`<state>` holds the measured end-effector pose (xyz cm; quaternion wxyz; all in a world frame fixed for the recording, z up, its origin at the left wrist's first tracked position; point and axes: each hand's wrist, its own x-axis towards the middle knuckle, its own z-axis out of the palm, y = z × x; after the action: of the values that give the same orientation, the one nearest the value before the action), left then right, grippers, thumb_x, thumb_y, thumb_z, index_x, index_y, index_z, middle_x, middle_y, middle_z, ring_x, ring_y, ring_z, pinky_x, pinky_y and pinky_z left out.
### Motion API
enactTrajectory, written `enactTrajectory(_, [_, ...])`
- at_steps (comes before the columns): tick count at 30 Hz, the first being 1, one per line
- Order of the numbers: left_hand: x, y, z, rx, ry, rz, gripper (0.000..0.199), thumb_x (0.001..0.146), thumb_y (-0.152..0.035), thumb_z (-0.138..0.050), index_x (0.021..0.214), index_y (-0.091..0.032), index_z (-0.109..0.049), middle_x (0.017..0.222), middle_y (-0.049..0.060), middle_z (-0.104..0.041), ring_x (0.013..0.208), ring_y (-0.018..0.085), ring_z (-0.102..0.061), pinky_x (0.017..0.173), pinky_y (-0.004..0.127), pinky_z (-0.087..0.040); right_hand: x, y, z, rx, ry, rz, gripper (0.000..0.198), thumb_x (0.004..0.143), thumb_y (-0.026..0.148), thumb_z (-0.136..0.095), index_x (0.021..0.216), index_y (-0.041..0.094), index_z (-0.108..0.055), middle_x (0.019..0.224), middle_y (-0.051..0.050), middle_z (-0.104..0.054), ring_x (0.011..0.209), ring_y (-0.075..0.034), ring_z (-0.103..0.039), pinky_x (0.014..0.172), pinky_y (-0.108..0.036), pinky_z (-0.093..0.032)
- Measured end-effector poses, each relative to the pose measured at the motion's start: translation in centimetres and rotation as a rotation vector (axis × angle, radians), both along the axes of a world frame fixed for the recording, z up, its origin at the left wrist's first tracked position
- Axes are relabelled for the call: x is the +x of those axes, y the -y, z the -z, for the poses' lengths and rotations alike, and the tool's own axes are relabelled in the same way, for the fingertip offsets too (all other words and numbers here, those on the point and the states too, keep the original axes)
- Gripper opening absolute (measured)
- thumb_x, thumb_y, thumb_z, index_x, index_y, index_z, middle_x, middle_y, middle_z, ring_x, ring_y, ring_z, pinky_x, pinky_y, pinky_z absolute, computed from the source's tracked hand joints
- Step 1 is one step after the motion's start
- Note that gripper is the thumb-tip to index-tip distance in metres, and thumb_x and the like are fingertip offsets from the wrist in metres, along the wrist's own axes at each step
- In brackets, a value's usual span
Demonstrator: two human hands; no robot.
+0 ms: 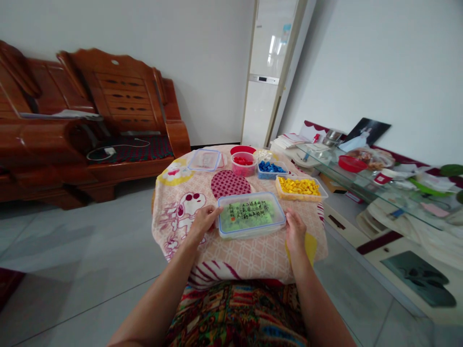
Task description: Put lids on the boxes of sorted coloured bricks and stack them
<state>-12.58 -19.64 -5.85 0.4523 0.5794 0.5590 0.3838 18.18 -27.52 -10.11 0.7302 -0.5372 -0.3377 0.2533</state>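
A tablecloth (pixel 249 258) lay in front of the person's lap (pixel 238 313). On it sat a lidded box (pixel 252 214), with the left hand (pixel 206 220) touching its left end and the right hand (pixel 295 229) touching its right end. Behind it stood a round tub (pixel 244 171). Right of the tub was a middle box (pixel 269 176), then an end box (pixel 302 196), nearer the person. Little bits (pixel 299 186) lay in all three. A flat lid (pixel 203 160) lay left of the tub. Farther left was a bench (pixel 117 91), with a cord (pixel 141 144) on its seat. At the back stood an air conditioner (pixel 265 60). On the right, a shelf (pixel 356 185) held a bowl (pixel 351 164) and, right of that, a cup (pixel 384 177).
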Motion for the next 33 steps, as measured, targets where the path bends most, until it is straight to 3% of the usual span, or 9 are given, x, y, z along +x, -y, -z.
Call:
enactTrajectory(3, [0.2, -0.1, 0.1, 0.005, -0.011, -0.01, 0.045, 0.075, -0.061, -0.066, 0.063, -0.021, -0.051, 0.045, 0.0, -0.052, 0.038, 0.014, -0.046, 0.041, 0.023, -0.032, 0.0, 0.1, 0.0, -0.024, 0.019, -0.025, 0.045, 0.081, 0.047, -0.07, 0.115, 0.017, -0.073, 0.12, -0.01, -0.075, 0.11, -0.024, -0.067, 0.096, -0.039, -0.052])
enactTrajectory(10, [0.2, -0.1, -0.5, 0.159, -0.309, -0.042, 0.047, 0.082, -0.066, -0.05, 0.075, -0.02, -0.059, 0.058, 0.003, -0.061, 0.056, 0.019, -0.06, 0.054, 0.026, -0.04, -0.1, 0.3, 0.0, 0.024, -0.068, -0.009, 0.027, 0.074, 0.037, -0.077, 0.096, 0.021, -0.08, 0.099, -0.004, -0.08, 0.093, -0.023, -0.071, 0.09, -0.038, -0.055])
enactTrajectory(15, [0.7, 0.4, -1.1, 0.244, -0.376, -0.084, 0.066, 0.082, -0.066, -0.049, 0.116, -0.014, -0.068, 0.057, 0.002, -0.062, 0.055, 0.02, -0.061, 0.059, 0.027, -0.041, -0.3, 0.3, 0.0, 0.047, -0.105, 0.028, 0.023, 0.071, 0.033, -0.078, 0.089, 0.02, -0.08, 0.092, -0.004, -0.08, 0.087, -0.022, -0.071, 0.083, -0.037, -0.056])
enactTrajectory(18, [0.8, 0.7, -1.3, 0.27, -0.379, -0.061, 0.074, 0.083, -0.066, -0.047, 0.128, -0.01, -0.067, 0.053, 0.0, -0.059, 0.053, 0.019, -0.059, 0.059, 0.026, -0.04, -0.4, 0.3, -0.1, 0.057, -0.127, 0.05, 0.023, 0.067, 0.033, -0.079, 0.085, 0.019, -0.078, 0.087, -0.004, -0.079, 0.08, -0.021, -0.07, 0.079, -0.036, -0.056])
enactTrajectory(25, [0.7, 0.6, -1.0, 0.249, -0.291, -0.048, 0.076, 0.082, -0.066, -0.05, 0.13, -0.01, -0.068, 0.051, -0.001, -0.055, 0.05, 0.017, -0.052, 0.055, 0.025, -0.037, -0.1, 0.2, -0.2, 0.028, -0.054, 0.066, 0.024, 0.069, 0.035, -0.077, 0.085, 0.018, -0.077, 0.085, -0.003, -0.077, 0.079, -0.02, -0.067, 0.077, -0.033, -0.052])
enactTrajectory(33, [0.8, -0.1, -0.1, 0.214, -0.131, -0.11, 0.063, 0.078, -0.06, -0.06, 0.12, -0.014, -0.073, 0.056, -0.002, -0.054, 0.05, 0.013, -0.047, 0.051, 0.023, -0.034, -0.2, 0.3, -0.3, -0.004, 0.076, 0.083, 0.03, 0.071, 0.044, -0.078, 0.085, 0.017, -0.073, 0.082, -0.002, -0.073, 0.077, -0.018, -0.065, 0.076, -0.031, -0.051])
